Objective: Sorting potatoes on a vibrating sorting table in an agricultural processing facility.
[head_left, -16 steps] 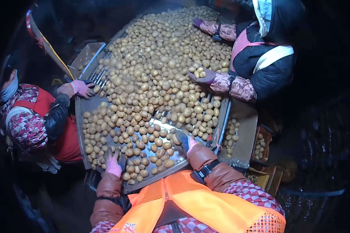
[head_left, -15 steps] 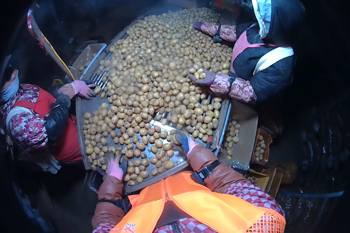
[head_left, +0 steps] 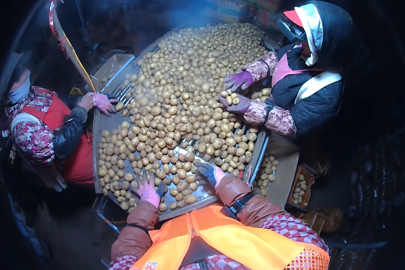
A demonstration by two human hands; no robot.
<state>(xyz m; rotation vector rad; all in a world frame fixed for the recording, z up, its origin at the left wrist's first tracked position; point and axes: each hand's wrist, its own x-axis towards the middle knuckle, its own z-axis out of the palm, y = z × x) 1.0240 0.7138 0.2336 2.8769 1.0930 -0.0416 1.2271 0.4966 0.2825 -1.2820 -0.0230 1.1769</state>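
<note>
A thick layer of potatoes (head_left: 173, 118) covers the metal sorting table (head_left: 204, 191) in front of me. My left hand (head_left: 147, 188), in a pink glove with grey fingers, lies at the near edge with fingers spread against the potatoes. At the near right, my right hand (head_left: 211, 173), in a pink and dark glove, has its fingers stretched out beside a bare metal patch and several potatoes. I see no potato gripped in either hand.
At the right a co-worker's gloved hand (head_left: 236, 103) holds several small potatoes. Another co-worker's pink glove (head_left: 104, 103) rests by the left rim. A bin (head_left: 282, 168) with potatoes stands below the right edge. A yellow-edged pole (head_left: 74, 58) rises at the far left.
My left hand has moved right along the near edge, its fingers now spread wider. The right co-worker's far hand has come back close to their other hand. The whole view has shifted slightly.
</note>
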